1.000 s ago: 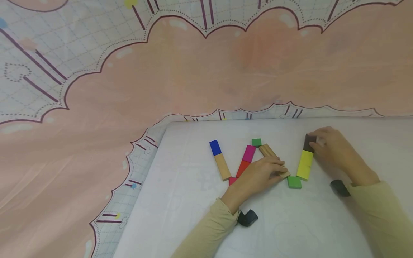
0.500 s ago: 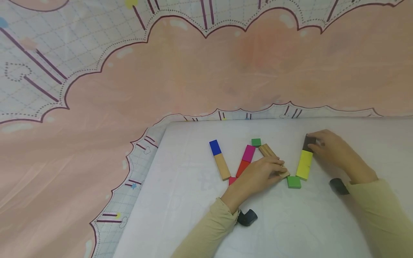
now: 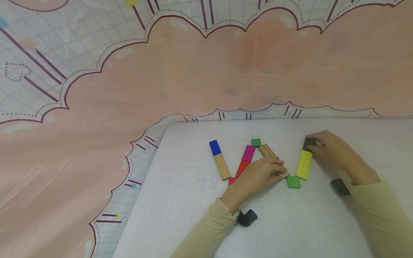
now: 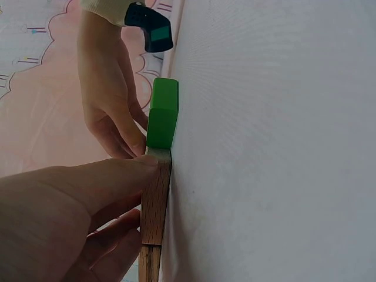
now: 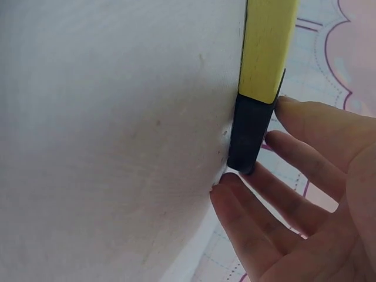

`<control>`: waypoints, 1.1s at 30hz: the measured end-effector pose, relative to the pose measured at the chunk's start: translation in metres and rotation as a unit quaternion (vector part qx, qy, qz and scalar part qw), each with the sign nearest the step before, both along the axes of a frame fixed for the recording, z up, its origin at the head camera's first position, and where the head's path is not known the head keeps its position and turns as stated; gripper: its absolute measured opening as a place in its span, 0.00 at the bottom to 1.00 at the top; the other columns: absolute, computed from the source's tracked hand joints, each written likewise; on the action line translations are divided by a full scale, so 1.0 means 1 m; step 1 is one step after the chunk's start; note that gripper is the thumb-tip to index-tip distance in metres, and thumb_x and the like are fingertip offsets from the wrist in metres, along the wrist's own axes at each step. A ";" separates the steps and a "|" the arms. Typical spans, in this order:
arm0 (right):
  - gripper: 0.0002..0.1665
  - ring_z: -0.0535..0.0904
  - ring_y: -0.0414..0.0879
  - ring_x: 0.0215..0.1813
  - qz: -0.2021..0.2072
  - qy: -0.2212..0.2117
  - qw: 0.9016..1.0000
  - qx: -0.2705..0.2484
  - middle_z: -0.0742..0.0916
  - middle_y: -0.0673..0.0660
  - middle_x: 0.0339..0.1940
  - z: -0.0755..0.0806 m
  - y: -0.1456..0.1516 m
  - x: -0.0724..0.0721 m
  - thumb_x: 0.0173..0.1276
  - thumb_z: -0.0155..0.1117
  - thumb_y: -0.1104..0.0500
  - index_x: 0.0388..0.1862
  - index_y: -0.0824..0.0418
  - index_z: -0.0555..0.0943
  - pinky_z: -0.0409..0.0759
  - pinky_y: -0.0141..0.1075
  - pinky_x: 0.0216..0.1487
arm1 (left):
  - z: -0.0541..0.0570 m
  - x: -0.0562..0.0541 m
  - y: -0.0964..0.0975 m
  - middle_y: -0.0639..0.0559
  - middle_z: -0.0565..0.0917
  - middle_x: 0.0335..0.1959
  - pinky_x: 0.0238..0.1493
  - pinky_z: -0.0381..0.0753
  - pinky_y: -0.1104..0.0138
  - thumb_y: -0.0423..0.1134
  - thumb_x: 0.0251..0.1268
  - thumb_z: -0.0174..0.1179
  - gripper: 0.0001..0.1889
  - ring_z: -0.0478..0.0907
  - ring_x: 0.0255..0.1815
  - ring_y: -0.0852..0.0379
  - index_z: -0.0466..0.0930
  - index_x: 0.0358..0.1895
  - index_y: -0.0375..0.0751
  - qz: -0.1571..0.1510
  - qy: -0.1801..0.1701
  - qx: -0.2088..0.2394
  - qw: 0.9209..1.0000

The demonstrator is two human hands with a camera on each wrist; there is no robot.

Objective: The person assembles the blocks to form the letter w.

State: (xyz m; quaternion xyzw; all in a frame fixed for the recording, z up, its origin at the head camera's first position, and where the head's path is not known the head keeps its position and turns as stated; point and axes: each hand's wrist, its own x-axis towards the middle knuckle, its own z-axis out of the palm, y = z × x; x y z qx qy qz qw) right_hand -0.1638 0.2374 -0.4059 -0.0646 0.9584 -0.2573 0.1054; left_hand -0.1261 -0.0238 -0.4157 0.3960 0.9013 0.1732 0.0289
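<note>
In the head view, my left hand [image 3: 258,175] is at the middle of a zigzag of flat wooden blocks. Its thumb and fingers pinch a plain wood block [image 4: 154,205], which lies end to end with a striped wood block [image 3: 266,149] and meets a green block [image 4: 163,113]. At the far right of the row, my right hand [image 3: 332,148] has thumb and fingertips around a black block [image 5: 249,129]. That block sits against the end of a yellow block [image 3: 304,165], whose near end meets the green one.
Left of the left hand lie blue [image 3: 215,147], plain wood [image 3: 222,167], magenta [image 3: 248,153] and red [image 3: 242,168] blocks. A smaller green block [image 3: 256,142] sits at the back. The white table [image 3: 187,215] meets a patterned pink cloth [image 3: 193,79]. Black devices show at both wrists.
My right hand has come slightly nearer with the black block, and the yellow and near green blocks have shifted a touch left. The left hand stays where it was.
</note>
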 end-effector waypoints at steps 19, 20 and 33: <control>0.28 0.63 0.74 0.68 0.019 0.022 1.000 0.010 0.69 0.78 0.66 0.000 -0.002 0.000 0.75 0.56 0.61 0.68 0.75 0.67 0.61 0.68 0.68 | 0.000 -0.001 0.000 0.60 0.80 0.63 0.67 0.67 0.77 0.45 0.68 0.64 0.17 0.70 0.69 0.64 0.84 0.58 0.53 0.001 -0.001 0.000 1.000; 0.28 0.63 0.74 0.68 0.018 0.022 1.000 0.011 0.69 0.78 0.66 0.000 -0.002 0.000 0.75 0.56 0.61 0.68 0.75 0.67 0.61 0.68 0.68 | 0.000 -0.001 0.000 0.60 0.80 0.63 0.67 0.67 0.77 0.45 0.68 0.64 0.17 0.70 0.69 0.64 0.84 0.58 0.53 0.001 -0.002 0.000 1.000; 0.29 0.64 0.74 0.67 0.020 0.024 0.999 0.012 0.69 0.79 0.65 0.000 -0.002 0.001 0.75 0.57 0.59 0.68 0.76 0.67 0.62 0.68 0.67 | 0.001 -0.001 0.000 0.59 0.80 0.64 0.68 0.66 0.78 0.45 0.68 0.64 0.17 0.70 0.69 0.64 0.84 0.59 0.52 -0.002 -0.001 -0.003 1.000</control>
